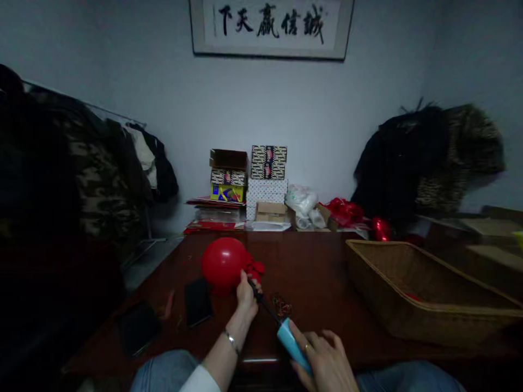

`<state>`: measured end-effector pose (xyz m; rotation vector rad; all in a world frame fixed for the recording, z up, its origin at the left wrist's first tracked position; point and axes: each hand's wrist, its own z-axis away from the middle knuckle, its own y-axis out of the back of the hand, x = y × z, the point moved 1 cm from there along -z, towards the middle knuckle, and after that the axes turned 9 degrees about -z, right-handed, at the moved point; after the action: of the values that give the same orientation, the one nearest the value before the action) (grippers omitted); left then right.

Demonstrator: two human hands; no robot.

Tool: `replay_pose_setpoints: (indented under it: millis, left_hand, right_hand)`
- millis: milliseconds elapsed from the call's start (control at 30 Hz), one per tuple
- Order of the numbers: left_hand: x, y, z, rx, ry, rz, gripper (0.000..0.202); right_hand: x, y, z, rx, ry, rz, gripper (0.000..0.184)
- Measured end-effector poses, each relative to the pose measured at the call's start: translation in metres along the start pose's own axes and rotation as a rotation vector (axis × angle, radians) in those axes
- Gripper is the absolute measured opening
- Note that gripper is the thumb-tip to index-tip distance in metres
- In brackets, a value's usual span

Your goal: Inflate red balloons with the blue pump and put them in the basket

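Note:
A round, swollen red balloon (pixel 224 262) is over the table, just left of my left hand (pixel 247 294). That hand is closed around the black front end of a hand balloon pump, where the balloon's neck meets it; my fingers hide the joint. The balloon pump (pixel 293 343) slants toward me, a thin dark rod showing between its black end and its light-blue handle. Wrapped around the blue handle is my right hand (pixel 322 354). Several limp red balloons (pixel 256 269) lie just behind my left hand. A small tangle of rubber bands (pixel 281 305) rests right of the rod.
A wicker basket (pixel 392 288) stands at the right with a little red inside. Two dark flat objects, one a black notebook-like piece (pixel 198 302), lie left on the brown table (pixel 310 267). Boxes (pixel 267 198) and bags (pixel 302 200) are stacked behind; clothes (pixel 98 169) hang left.

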<state>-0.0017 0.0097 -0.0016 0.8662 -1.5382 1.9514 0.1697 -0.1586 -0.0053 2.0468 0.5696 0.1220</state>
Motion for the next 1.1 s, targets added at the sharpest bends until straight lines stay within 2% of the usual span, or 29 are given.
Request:
replay_pose_setpoints:
  millis: [200, 433, 633, 833, 1100]
  left_hand:
    - [-0.003, 0.001, 0.0, 0.044, -0.023, 0.003, 0.043]
    - [-0.004, -0.004, 0.007, 0.033, -0.01, -0.012, 0.045]
    - [-0.006, -0.011, 0.018, 0.049, 0.03, -0.014, 0.046]
    - [-0.009, -0.01, 0.02, 0.035, 0.065, -0.043, 0.046]
    - [-0.009, -0.007, 0.015, 0.04, 0.088, -0.028, 0.039]
  right_hand:
    - [-0.001, 0.001, -0.004, -0.001, -0.031, -0.036, 0.067]
    - [-0.006, -0.001, -0.014, -0.053, -0.075, -0.056, 0.063]
    - [-0.018, 0.003, -0.036, -0.122, -0.12, -0.05, 0.059]
    - [-0.026, 0.003, -0.059, -0.172, -0.152, -0.028, 0.056]
    - [-0.029, -0.001, -0.058, -0.169, -0.18, -0.025, 0.058]
